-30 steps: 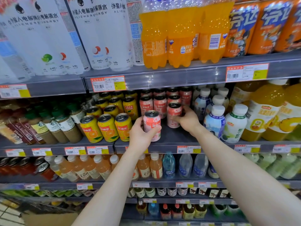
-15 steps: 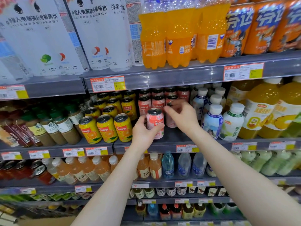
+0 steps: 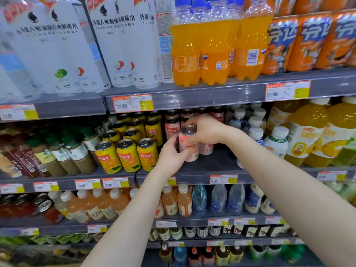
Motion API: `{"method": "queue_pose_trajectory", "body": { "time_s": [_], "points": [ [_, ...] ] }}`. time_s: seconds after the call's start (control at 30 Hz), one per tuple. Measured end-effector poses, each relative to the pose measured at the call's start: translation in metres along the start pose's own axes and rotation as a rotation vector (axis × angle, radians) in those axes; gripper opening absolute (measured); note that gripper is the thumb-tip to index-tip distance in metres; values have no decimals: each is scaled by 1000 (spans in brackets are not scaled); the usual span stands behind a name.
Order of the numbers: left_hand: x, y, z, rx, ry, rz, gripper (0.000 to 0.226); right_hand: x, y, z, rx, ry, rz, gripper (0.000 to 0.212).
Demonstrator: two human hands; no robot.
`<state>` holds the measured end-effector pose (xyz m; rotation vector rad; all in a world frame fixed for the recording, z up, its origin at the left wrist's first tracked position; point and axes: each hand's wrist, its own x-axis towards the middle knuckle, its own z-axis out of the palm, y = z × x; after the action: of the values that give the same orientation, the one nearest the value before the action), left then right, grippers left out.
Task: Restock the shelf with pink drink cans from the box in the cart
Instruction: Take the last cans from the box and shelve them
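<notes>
The pink can point(image 3: 188, 144) is held at the front of the middle shelf point(image 3: 217, 163), directly ahead of the row of stocked pink cans point(image 3: 172, 128). Its long axis is near vertical, with the silver lid uppermost and leaning slightly toward the camera and to the left. The base is low over the shelf deck; contact with the deck cannot be confirmed.

The left hand point(image 3: 170, 156) grips the lower left side of the can body, with the fingers curled round it. The right hand point(image 3: 209, 132) comes in from the right, and its fingers are curled over the upper part of the same can, just below the lid.

Yellow cans point(image 3: 128, 155) stand just beside on the left. White-capped bottles point(image 3: 275, 141) stand to the right, beyond a bare stretch of shelf.
</notes>
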<state>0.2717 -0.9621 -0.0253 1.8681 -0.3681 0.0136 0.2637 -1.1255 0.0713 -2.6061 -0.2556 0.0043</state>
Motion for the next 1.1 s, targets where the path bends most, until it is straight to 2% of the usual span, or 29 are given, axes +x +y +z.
{"method": "queue_pose_trajectory", "body": {
  "time_s": [0.1, 0.17, 0.53, 0.63, 0.77, 0.9, 1.1],
  "points": [
    [0, -1, -2, 57, 21, -50, 75, 11, 1, 1, -56, 23, 15, 38],
    [-4, -3, -3, 77, 51, -65, 80, 18, 1, 2, -70, 13, 31, 38],
    [-20, -22, -9, 128, 113, -81, 69, 55, 15, 20, -283, -46, 101, 58],
    [-21, -22, -12, 163, 98, -71, 65, 60, 22, 25, -300, -38, 96, 49],
    [-20, -23, -15, 190, 95, -72, 61, 65, 27, 31, -283, -52, 100, 57],
    [-20, -26, -14, 188, 84, -86, 60, 68, 26, 29, -396, 12, 104, 44],
    [-21, -29, -10, 195, 73, -91, 58, 69, 26, 35, -404, 7, 147, 54]
  ]
}}
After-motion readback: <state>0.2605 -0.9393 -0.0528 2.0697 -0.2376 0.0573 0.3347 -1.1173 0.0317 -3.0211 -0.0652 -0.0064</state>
